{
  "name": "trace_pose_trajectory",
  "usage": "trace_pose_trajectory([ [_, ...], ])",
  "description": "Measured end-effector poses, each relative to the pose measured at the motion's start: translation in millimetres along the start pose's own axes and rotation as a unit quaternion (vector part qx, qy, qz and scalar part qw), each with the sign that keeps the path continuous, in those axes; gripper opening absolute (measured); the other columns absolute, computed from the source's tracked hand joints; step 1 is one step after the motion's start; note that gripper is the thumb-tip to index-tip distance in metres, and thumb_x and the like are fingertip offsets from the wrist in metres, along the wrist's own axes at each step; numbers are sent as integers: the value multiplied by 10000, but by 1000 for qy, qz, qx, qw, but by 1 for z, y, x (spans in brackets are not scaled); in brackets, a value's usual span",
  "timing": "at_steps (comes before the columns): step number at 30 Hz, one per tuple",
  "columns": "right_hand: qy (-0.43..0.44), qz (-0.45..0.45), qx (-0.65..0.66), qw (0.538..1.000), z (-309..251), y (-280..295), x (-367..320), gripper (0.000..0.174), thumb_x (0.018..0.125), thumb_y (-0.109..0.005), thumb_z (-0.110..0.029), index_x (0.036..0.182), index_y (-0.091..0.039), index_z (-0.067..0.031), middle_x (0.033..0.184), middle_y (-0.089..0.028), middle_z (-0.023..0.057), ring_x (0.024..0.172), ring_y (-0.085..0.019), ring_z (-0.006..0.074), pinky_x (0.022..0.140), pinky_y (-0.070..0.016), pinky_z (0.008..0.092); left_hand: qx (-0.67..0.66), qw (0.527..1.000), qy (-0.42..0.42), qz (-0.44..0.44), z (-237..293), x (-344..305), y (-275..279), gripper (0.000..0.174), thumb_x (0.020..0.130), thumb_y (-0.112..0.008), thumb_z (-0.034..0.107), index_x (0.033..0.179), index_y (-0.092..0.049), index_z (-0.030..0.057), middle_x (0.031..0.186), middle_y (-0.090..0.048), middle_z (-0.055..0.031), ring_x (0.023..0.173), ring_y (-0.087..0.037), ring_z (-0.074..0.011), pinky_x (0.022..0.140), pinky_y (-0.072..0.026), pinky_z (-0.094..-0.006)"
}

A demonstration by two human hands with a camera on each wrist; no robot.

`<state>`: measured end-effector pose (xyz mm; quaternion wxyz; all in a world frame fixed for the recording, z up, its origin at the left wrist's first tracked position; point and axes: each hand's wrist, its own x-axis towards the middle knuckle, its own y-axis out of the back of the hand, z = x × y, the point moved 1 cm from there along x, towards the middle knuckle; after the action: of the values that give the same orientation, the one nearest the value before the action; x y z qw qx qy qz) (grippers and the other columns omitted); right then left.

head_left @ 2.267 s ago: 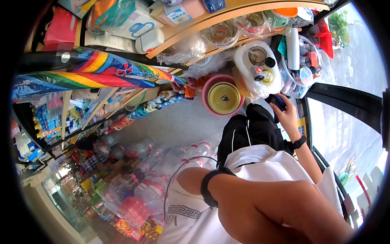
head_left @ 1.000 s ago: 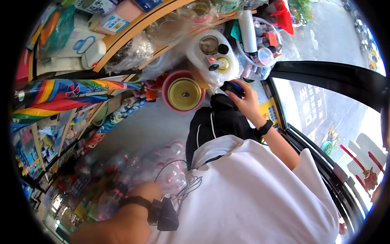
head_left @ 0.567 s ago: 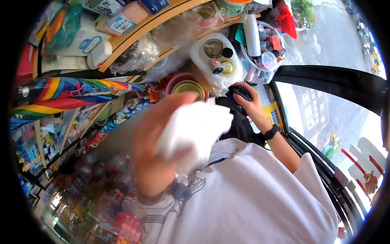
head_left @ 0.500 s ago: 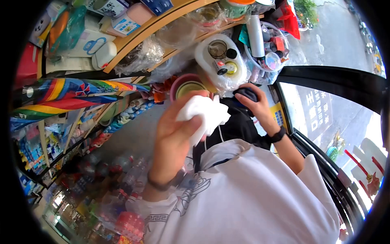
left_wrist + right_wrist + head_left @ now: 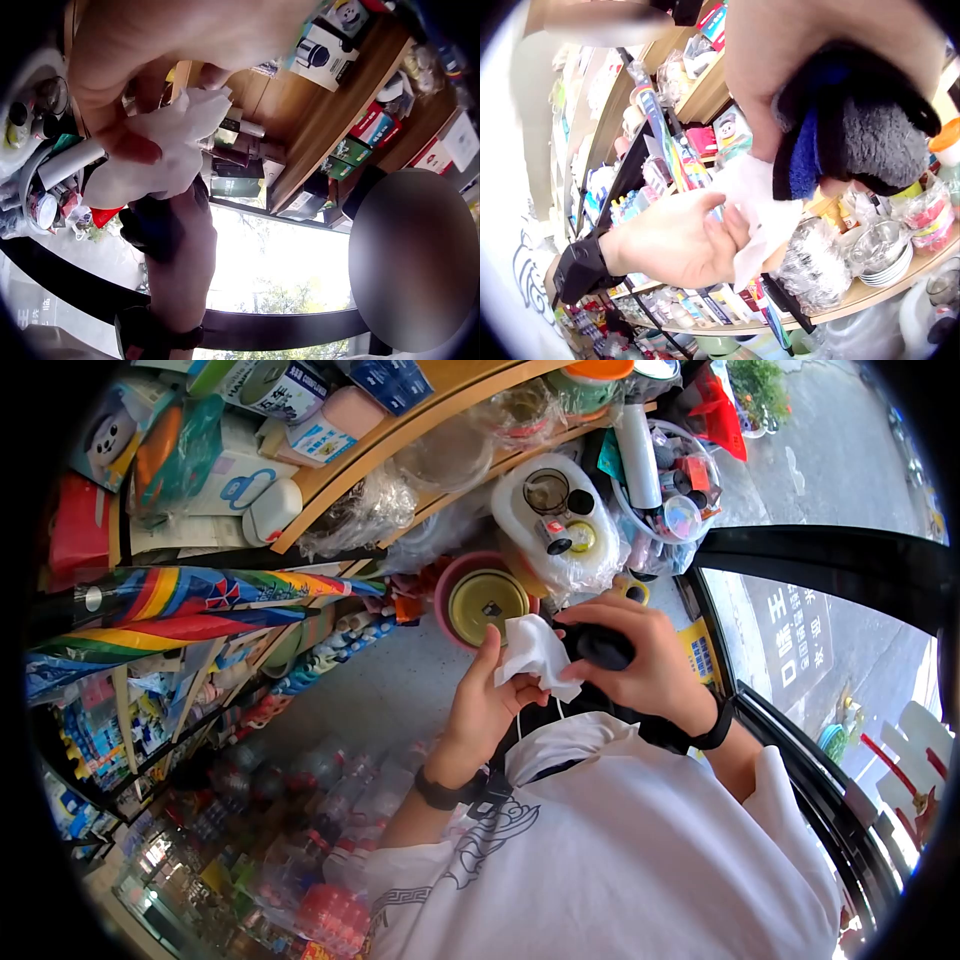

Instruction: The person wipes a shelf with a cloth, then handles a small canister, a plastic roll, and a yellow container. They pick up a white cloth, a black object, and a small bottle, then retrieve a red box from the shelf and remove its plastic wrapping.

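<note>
In the head view, my left hand [image 5: 472, 705] holds a crumpled white tissue [image 5: 535, 652] between thumb and fingers. My right hand [image 5: 655, 665] grips a dark bundle [image 5: 606, 647] right beside it. The right wrist view shows that bundle [image 5: 877, 142] as folded fuzzy cloth in black, blue and grey; its exact kind I cannot tell. Right-hand fingertips meet the edge of the tissue [image 5: 757, 199] there. Seen from the left wrist, the tissue [image 5: 161, 150] hangs over part of the right hand [image 5: 187, 240]. Each wrist wears a black band.
Beyond the hands stand a pink basin with a yellow bowl [image 5: 490, 605] and a plastic-wrapped white container [image 5: 545, 560]. Wooden shelves [image 5: 420, 435] curve overhead, rainbow umbrellas [image 5: 180, 625] lie left, and plastic bottles [image 5: 320, 820] crowd the floor. A glass door frame [image 5: 820, 555] borders the right.
My left hand has come up from the lower left, bringing the white tissue in front of my body. My right hand has moved left with the dark bundle, so the two hands now meet.
</note>
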<state>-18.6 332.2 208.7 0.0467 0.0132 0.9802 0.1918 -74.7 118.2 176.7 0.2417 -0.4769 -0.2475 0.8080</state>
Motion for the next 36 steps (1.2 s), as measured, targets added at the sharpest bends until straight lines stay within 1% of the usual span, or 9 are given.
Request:
trace_pose_trajectory([
  [5, -37, -13, -83, 996, -10, -8, -4, 615, 647, -930, -284, 1191, -704, -106, 1045, -722, 106, 956, -702, 362, 811, -564, 426, -30, 999, 12, 21, -6, -2, -3, 670, 1077, -398, 594, 1449, -491, 45, 1286, -647, -91, 1020, -662, -166, 853, -555, -343],
  [8, -16, 13, -79, 997, -11, -10, -6, 577, 657, -922, -330, 1156, -707, -135, 1009, -714, 100, 907, -702, 370, 773, -567, 435, -12, 998, -17, -56, -10, -1, 13, 731, 1056, -445, 604, 1505, -438, 28, 1391, -583, -98, 1129, -609, -175, 889, -533, -347],
  [14, -24, -9, -57, 998, -5, -19, -8, 295, 728, -802, -101, 1008, -711, -102, 946, -708, 92, 844, -695, 360, 742, -568, 408, 134, 988, -72, -11, -8, -3, 7, 628, 1031, -606, 457, 1460, -468, 19, 1299, -624, -91, 1017, -625, -140, 794, -532, -296],
  [21, -35, 56, 171, 983, 10, -23, -9, 197, 760, -722, -39, 948, -679, -1, 998, -733, 116, 880, -706, 216, 825, -552, 328, 90, 995, -27, -26, -20, 5, 42, 570, 1031, -602, 486, 1363, -520, 29, 1166, -679, -73, 964, -650, -129, 696, -509, -283],
  [24, -127, 51, 311, 940, 12, -19, -11, 167, 789, -711, -16, 947, -664, 11, 997, -723, 84, 906, -674, 147, 838, -535, 292, 81, 997, 18, 0, -20, 11, 34, 589, 1026, -610, 492, 1383, -512, 35, 1205, -665, -81, 1046, -654, -157, 811, -535, -308],
  [26, -209, 48, 408, 887, 11, -18, -11, 141, 824, -702, 8, 958, -660, -3, 962, -688, 37, 890, -636, 112, 817, -518, 260, 80, 991, -77, 78, -27, 18, 25, 566, 1035, -604, 464, 1394, -514, 36, 1270, -647, -89, 1171, -637, -196, 985, -517, -361],
  [29, -205, 65, 359, 908, 11, -18, -11, 141, 815, -708, -2, 947, -657, 3, 928, -680, 33, 865, -632, 106, 797, -519, 267, -12, 993, -107, 56, -22, 21, 18, 581, 1061, -588, 354, 1498, -426, 8, 1455, -569, -107, 1372, -537, -230, 1127, -453, -411],
  [32, -122, 104, 177, 971, 16, -18, -13, 172, 784, -715, -6, 949, -666, -6, 882, -692, 51, 820, -656, 118, 772, -527, 281, -63, 992, -84, 73, -28, 24, 29, 449, 1070, -575, 304, 1427, -516, 39, 1373, -621, -90, 1282, -601, -227, 1096, -473, -402],
  [36, -48, 151, 27, 987, 14, -13, -13, 201, 748, -714, -6, 945, -678, -21, 841, -695, 72, 782, -680, 140, 755, -535, 294, -40, 992, -83, 86, -22, 20, 34, 419, 1074, -562, 236, 1439, -509, 37, 1372, -623, -96, 1281, -605, -230, 1093, -478, -399],
])
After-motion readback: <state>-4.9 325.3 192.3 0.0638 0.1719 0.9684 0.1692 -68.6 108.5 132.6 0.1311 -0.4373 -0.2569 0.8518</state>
